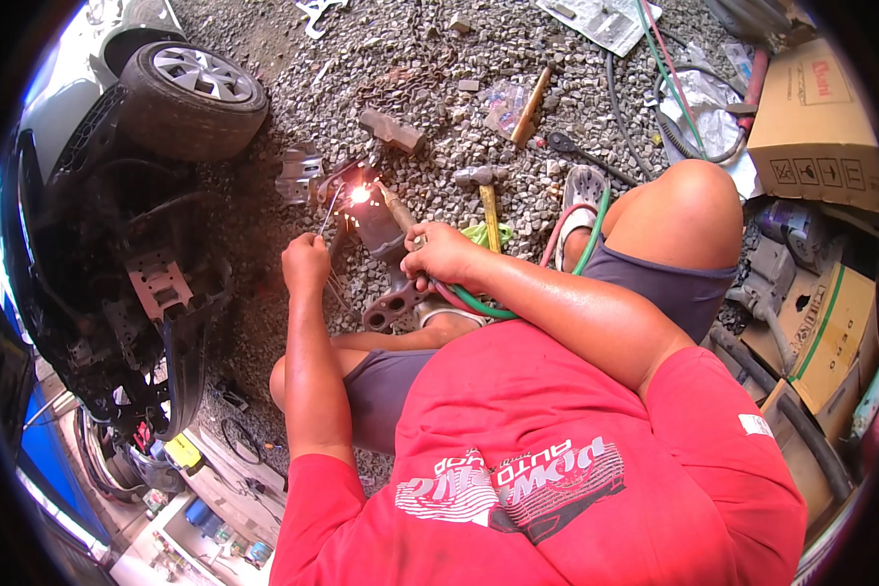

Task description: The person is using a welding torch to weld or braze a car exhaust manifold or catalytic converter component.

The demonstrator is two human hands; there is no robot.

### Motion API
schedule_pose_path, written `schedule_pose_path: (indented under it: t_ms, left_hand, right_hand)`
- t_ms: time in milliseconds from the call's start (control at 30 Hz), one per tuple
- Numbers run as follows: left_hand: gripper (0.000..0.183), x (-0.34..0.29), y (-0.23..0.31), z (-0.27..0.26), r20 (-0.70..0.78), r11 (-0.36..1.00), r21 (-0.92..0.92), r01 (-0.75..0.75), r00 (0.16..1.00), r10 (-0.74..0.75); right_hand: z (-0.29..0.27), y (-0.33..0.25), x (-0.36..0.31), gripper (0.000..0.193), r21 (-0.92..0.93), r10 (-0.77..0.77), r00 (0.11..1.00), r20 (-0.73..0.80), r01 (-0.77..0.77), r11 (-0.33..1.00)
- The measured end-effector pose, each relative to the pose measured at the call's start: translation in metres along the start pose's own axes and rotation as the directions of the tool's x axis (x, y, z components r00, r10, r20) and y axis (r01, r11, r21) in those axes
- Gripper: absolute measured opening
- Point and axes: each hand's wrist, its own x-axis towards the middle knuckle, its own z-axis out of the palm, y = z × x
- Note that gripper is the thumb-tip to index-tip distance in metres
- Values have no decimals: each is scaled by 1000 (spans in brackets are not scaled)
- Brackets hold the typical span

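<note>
My right hand (pixel 438 252) is closed round the handle of a brass-coloured gas torch (pixel 397 207). Its tip points at a bright, sparking spot on a metal part. Pinched in my left hand (pixel 306 262) is a thin welding rod (pixel 333 207), its far end close to the glow. The metal part (pixel 379 232) looks like a brown pipe, and a flange with holes (pixel 391 306) lies at its near end by my foot. Glare hides the exact point where flame, rod and metal meet. A green hose (pixel 483 309) and a red hose run from beneath my right hand past my leg.
On the gravel lie a sledgehammer head (pixel 393 130), a hammer with a yellow handle (pixel 490 217), a wooden stick (pixel 531 105) and a ratchet wrench (pixel 589 156). A car with a wheel (pixel 193 100) stands at left. Cardboard boxes (pixel 818 127) stand at right.
</note>
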Motion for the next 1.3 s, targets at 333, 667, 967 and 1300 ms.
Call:
schedule_pose_path:
  t_ms: [333,667,967,1300]
  left_hand:
    - [29,-1,2,-1,7,1000,13,6,1000,-6]
    - [29,0,-5,3,-3,999,36,-39,999,39]
    - [28,-3,3,-2,-5,1000,6,-11,1000,11]
    - [30,-9,-2,-8,-9,1000,13,16,1000,-16]
  right_hand:
    - [0,0,0,32,2,3,1000,-25,-3,1000]
    - [0,1,1,34,-11,0,1000,-8,0,1000]
    - [1,-2,-4,26,-14,-5,1000,-19,5,1000]
    - [2,-6,-11,30,-154,-4,1000,-26,0,988]
